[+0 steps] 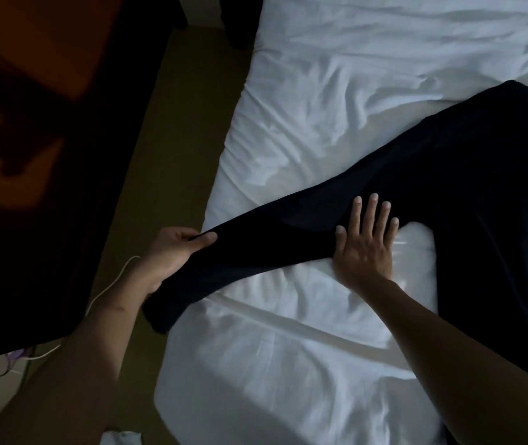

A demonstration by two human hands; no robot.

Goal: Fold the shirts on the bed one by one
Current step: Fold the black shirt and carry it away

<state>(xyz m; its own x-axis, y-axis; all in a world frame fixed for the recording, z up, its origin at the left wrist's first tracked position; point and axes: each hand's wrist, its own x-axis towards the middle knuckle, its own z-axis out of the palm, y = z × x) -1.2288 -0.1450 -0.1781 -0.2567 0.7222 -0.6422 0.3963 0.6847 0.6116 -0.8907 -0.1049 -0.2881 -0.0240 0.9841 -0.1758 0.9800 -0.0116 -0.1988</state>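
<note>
A dark navy shirt [468,175] lies spread over the right side of the white bed [336,101]. Its long sleeve [275,239] stretches left past the mattress edge. My left hand [172,252] grips that sleeve near the cuff, over the gap beside the bed, and the cuff end hangs down below the hand. My right hand [363,245] lies flat with fingers spread, pressing on the sleeve where it joins the shirt's body. The shirt's right part runs out of the frame.
A dark wooden piece of furniture [40,155] stands to the left of the bed, with a narrow strip of floor [172,130] between. A white cable [108,290] trails on the floor near my left forearm. The sheet is wrinkled.
</note>
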